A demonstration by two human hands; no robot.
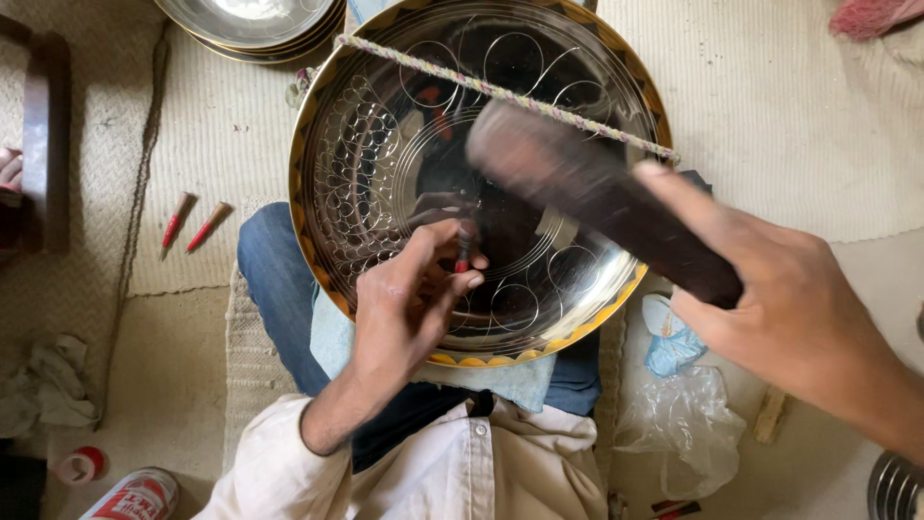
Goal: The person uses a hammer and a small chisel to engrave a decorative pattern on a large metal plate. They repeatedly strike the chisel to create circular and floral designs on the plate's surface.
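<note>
Both hands are at work over a large engraved metal plate (385, 144) that rests tilted on the person's lap, its rim edged in gold. Left hand (409, 299) pinches a small red-tipped chisel (464, 248), its tip on the plate's shiny centre. Right hand (789, 308) grips a dark wooden mallet (597, 197), raised and blurred above the chisel. A twisted cord (500, 93) crosses the plate. Two more chisels (192, 223) lie on the woven mat (770, 96) beside a stack of plates (255, 27)

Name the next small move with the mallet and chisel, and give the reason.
Probably bring the mallet in the right hand down onto the chisel: the left hand holds its tip on the plate, and the mallet is raised and blurred above it.
</note>
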